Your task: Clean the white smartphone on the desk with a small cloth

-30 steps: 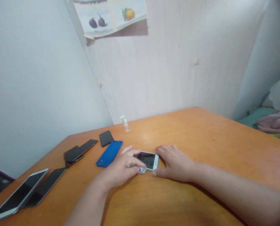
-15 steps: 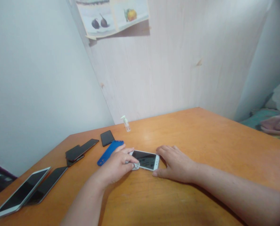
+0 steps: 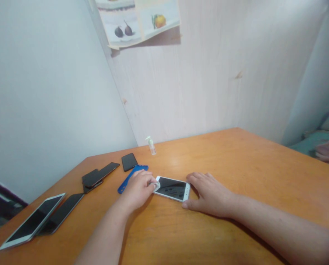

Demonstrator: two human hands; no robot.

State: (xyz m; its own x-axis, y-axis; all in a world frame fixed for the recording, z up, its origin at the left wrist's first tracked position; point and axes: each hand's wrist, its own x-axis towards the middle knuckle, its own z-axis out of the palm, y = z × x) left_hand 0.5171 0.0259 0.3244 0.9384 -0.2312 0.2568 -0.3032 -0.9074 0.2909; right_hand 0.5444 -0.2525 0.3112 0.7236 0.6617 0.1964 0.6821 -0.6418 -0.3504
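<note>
A white smartphone (image 3: 171, 188) lies flat on the wooden table, its dark screen facing up with smeary marks or reflections on it. My left hand (image 3: 139, 187) pinches a small pale wipe (image 3: 156, 186) at the phone's left end. The wipe is mostly hidden by my fingers. At the phone's other end, my right hand (image 3: 208, 193) grips it by the corners, thumb on the near side and fingers on the far side. Partly behind my left hand rests a blue phone case (image 3: 129, 179), with a dark phone (image 3: 129, 162) just beyond it.
Several dark phones (image 3: 105, 174) lie at the left, some overlapping. A white tablet-like device (image 3: 33, 222) partly covers another dark phone (image 3: 62, 215) near the left edge. A small clear pump bottle (image 3: 152, 147) stands at the back of the wooden table (image 3: 236, 162), close to the wall.
My left hand has drawn back left with the wipe, toward the phone's left end, uncovering more of the screen. My right hand keeps its hold. The camera view has shifted slightly.
</note>
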